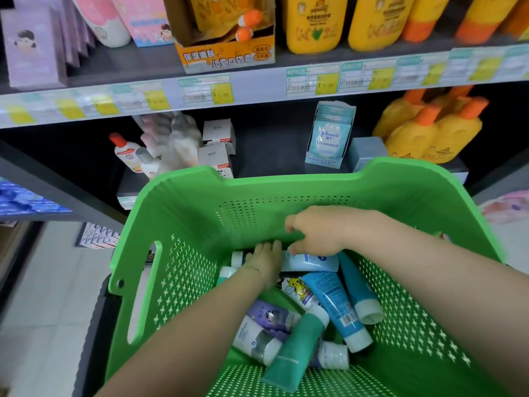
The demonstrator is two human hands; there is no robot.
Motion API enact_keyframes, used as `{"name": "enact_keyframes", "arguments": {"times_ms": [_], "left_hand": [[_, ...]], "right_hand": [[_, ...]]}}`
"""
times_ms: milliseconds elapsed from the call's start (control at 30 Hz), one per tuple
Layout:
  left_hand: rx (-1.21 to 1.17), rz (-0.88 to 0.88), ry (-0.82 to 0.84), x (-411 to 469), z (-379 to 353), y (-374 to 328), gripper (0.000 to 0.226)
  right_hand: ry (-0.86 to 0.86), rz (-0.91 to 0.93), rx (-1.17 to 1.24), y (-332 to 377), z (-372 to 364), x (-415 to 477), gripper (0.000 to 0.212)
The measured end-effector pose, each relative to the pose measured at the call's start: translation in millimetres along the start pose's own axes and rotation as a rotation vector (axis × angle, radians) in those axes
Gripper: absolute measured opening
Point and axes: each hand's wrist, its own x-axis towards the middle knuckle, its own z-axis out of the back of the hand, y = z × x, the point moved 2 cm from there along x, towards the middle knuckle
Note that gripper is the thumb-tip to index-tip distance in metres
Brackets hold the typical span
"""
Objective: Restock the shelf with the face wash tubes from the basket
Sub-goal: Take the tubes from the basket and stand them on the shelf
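Observation:
A green perforated basket [186, 282] fills the lower view and holds several face wash tubes: a blue tube [329, 299], a teal tube [297, 351], a purple tube [272, 315] and a pale blue tube [312, 263]. Both hands reach deep into the basket at its far wall. My right hand [315, 230] curls its fingers onto the top edge of the pale blue tube. My left hand [264, 260] lies palm down among the tubes beside it, fingers together; whether it grips one is hidden.
The dark shelf [272, 144] behind the basket carries small white boxes [217, 144], an orange-capped bottle [126, 151], a pale blue sachet display [329, 136] and yellow bottles [429, 136]. A higher shelf holds yellow bottles [315, 21] and boxes. White floor lies at the left.

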Motion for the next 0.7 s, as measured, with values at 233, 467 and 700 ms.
{"name": "enact_keyframes", "arguments": {"times_ms": [233, 467, 700], "left_hand": [[0.050, -0.021, 0.143, -5.7, 4.8, 9.3, 0.057], [0.028, 0.004, 0.296, -20.2, 39.9, 11.5, 0.068], [0.119, -0.093, 0.226, -52.3, 83.6, 17.0, 0.047]], "right_hand": [[0.038, -0.028, -0.006, -4.4, -0.4, -0.4, 0.048], [0.048, -0.019, 0.018, -3.4, -5.3, 0.0, 0.051], [0.045, -0.010, 0.018, -2.2, -13.2, 4.4, 0.044]]}}
